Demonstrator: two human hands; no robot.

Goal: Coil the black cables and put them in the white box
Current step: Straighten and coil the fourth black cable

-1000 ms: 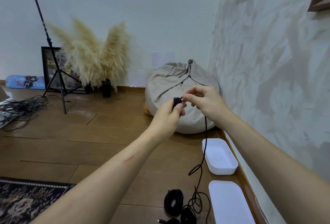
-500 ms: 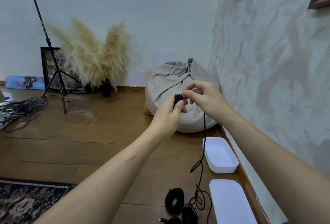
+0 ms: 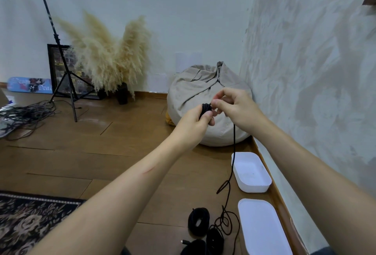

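My left hand (image 3: 195,122) grips a small coil of black cable (image 3: 206,108) in mid-air, in front of the bean bag. My right hand (image 3: 237,108) pinches the same cable right beside the coil. The loose cable (image 3: 234,153) hangs from my right hand down to a tangle on the floor (image 3: 224,222). Three coiled black cables (image 3: 198,221) lie on the floor near that tangle. The white box (image 3: 251,171) stands open by the right wall, with nothing in it. Its white lid (image 3: 262,226) lies nearer to me.
A beige bean bag (image 3: 205,100) sits in the corner. Pampas grass in a dark vase (image 3: 109,57) and a tripod stand (image 3: 65,75) stand at the back left, with loose cables (image 3: 22,114) on the floor. A patterned rug (image 3: 30,220) lies at lower left.
Both hands stay together at the coil. My right hand has shifted slightly round it, and the hanging cable has been drawn up a little.
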